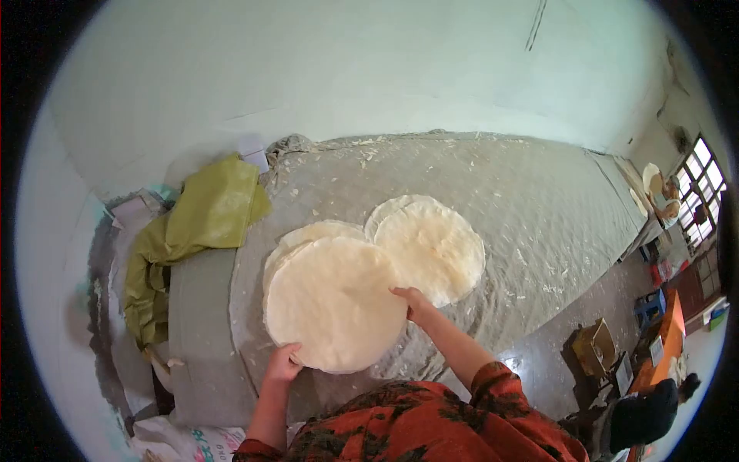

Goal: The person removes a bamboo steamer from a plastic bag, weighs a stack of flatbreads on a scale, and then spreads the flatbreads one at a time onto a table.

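A large round sheet of thin, pale flatbread (339, 304) is between my two hands, lying over or just above a stack of similar flatbreads (296, 240). My left hand (284, 363) grips its lower left edge, thumb on top. At the right edge, my right hand (413, 302) pinches the rim. A second pile of round flatbreads (431, 246) sits behind and to the right, partly overlapped by the front one. Both piles rest on a grey cloth (531, 208) scattered with pale crumbs. The fingers under the sheet are hidden.
A folded olive-green tarp (212, 204) lies at the left end, near a small white box (252, 152). A pale wall rises behind the cloth. On the floor at right are a cardboard box (594, 348) and a blue stool (650, 306). A printed white sack (185, 440) is at lower left.
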{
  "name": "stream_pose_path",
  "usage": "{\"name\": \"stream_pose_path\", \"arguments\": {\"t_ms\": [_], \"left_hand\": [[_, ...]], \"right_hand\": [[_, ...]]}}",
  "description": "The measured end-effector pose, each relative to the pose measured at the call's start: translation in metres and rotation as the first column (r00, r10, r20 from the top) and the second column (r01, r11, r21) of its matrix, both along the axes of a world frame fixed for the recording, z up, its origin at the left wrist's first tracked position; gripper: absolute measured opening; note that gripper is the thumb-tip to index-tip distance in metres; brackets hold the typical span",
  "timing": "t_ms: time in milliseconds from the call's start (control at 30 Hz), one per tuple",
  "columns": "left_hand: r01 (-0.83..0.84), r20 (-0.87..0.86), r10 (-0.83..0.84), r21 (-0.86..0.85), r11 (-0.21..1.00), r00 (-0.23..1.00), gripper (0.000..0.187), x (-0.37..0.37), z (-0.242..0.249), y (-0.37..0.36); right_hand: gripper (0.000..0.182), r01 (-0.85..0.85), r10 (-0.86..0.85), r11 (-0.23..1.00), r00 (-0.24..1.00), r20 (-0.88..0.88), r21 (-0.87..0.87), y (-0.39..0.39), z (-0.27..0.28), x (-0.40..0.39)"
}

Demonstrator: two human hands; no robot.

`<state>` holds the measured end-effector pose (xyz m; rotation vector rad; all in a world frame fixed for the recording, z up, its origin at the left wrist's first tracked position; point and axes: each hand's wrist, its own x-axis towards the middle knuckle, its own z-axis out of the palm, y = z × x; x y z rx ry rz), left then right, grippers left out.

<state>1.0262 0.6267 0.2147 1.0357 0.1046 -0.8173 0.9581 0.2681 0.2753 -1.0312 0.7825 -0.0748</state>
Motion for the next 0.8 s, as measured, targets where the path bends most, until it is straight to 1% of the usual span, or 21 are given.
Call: {"name": "stream_pose_path", "arguments": {"t_ms": [33, 67, 100, 133, 167, 200, 267, 367, 400, 433, 467, 500, 533, 567, 600, 633, 667, 700, 733, 767, 800], "left_hand": [[-0.012, 0.004, 0.012, -0.002, 1.0, 1.0, 0.036, 0.002, -0.002, 0.0], [-0.098, -0.132, 0.087, -0.082, 0.992, 0.987, 0.039, 0.003, 0.014, -0.007], [-0.191, -0.271, 0.145, -0.151, 0.97, 0.952, 0.041, 0.003, 0.025, -0.013], [-0.199, -0.266, 0.153, -0.156, 0.967, 0.952, 0.041, 0.002, 0.028, -0.015], [-0.234, -0.258, 0.195, -0.131, 0.963, 0.946, 0.042, 0.002, 0.029, -0.018], [-0.27, -0.25, 0.237, -0.105, 0.957, 0.939, 0.044, 0.002, 0.03, -0.018], [-0.234, -0.245, 0.208, -0.085, 0.968, 0.947, 0.044, 0.003, 0.02, -0.013], [-0.189, -0.192, 0.174, -0.06, 0.98, 0.966, 0.043, 0.005, -0.003, -0.008], [-0.169, -0.148, 0.16, -0.052, 0.984, 0.976, 0.043, 0.003, -0.002, -0.007], [-0.182, -0.161, 0.172, -0.047, 0.982, 0.972, 0.043, -0.001, -0.002, -0.007], [-0.192, -0.12, 0.193, 0.023, 0.981, 0.974, 0.04, -0.003, 0.011, -0.013], [-0.201, -0.081, 0.208, 0.094, 0.975, 0.975, 0.037, -0.005, 0.019, -0.019], [-0.292, -0.096, 0.298, 0.076, 0.953, 0.95, 0.034, -0.005, 0.014, -0.022], [-0.295, -0.108, 0.303, 0.081, 0.952, 0.947, 0.034, -0.004, 0.019, -0.022], [-0.25, -0.121, 0.252, 0.038, 0.968, 0.96, 0.033, -0.002, 0.03, -0.024], [-0.204, -0.135, 0.201, -0.007, 0.979, 0.97, 0.033, -0.004, 0.047, -0.025], [-0.125, 0.63, -0.039, 0.214, 0.969, 0.776, 0.031, -0.017, 0.088, -0.027], [-0.128, 0.625, -0.031, 0.208, 0.97, 0.78, 0.031, -0.014, 0.091, -0.033], [-0.187, 0.279, 0.14, 0.149, 0.971, 0.95, 0.03, -0.009, 0.096, -0.039], [-0.259, -0.113, 0.271, 0.111, 0.959, 0.956, 0.029, -0.003, 0.102, -0.045], [-0.254, -0.108, 0.267, 0.119, 0.96, 0.958, 0.028, -0.004, 0.123, -0.049]], "right_hand": [[0.038, -0.086, 0.09, 0.989, 0.996, -0.025, 0.121, -0.011, 0.0, 0.007], [0.039, -0.167, 0.181, 0.956, 0.983, -0.037, 0.241, -0.019, -0.003, 0.017], [0.039, -0.178, 0.191, 0.955, 0.981, -0.031, 0.238, -0.019, -0.018, 0.024], [0.04, -0.242, 0.234, 0.949, 0.97, -0.064, -0.203, -0.021, -0.043, 0.028], [0.043, -0.269, 0.257, 0.752, 0.96, -0.108, -0.602, -0.014, -0.038, 0.032], [0.043, -0.275, 0.266, 0.748, 0.958, -0.107, -0.604, -0.011, -0.033, 0.037], [0.05, -0.07, 0.024, 0.887, 0.994, -0.106, -0.456, 0.004, -0.024, 0.037], [0.051, -0.07, 0.055, 0.879, 0.997, -0.045, -0.471, -0.012, -0.054, 0.043], [0.051, -0.088, 0.069, 0.88, 0.996, -0.057, -0.468, -0.016, -0.048, 0.041], [0.055, -0.15, 0.147, 0.881, 0.988, -0.041, -0.449, -0.024, -0.04, 0.043], [0.06, -0.21, 0.222, 0.878, 0.975, -0.023, -0.43, -0.025, -0.026, 0.044], [0.06, -0.224, 0.23, 0.878, 0.972, -0.038, -0.423, -0.018, -0.012, 0.042], [0.064, -0.203, 0.116, 0.524, 0.979, -0.167, -0.827, -0.006, 0.006, 0.035], [0.068, -0.207, -0.04, 0.002, 0.978, -0.207, -0.978, 0.008, 0.028, 0.028], [0.076, -0.133, 0.164, 0.045, 0.979, -0.124, -0.99, 0.03, 0.055, 0.019], [0.084, -0.076, 0.357, 0.103, 0.934, -0.034, -0.992, 0.058, 0.08, 0.007], [0.084, -0.149, 0.511, 0.002, 0.85, -0.127, -0.989, 0.09, 0.099, -0.006], [0.084, -0.198, 0.64, -0.109, 0.736, -0.221, -0.974, 0.12, 0.111, -0.018], [0.078, -0.158, 0.61, -0.32, 0.72, -0.331, -0.934, 0.145, 0.114, -0.029], [0.072, -0.107, 0.555, -0.517, 0.714, -0.428, -0.849, 0.163, 0.114, -0.032], [0.072, -0.098, 0.552, -0.526, 0.716, -0.427, -0.845, 0.166, 0.101, -0.023]]}}
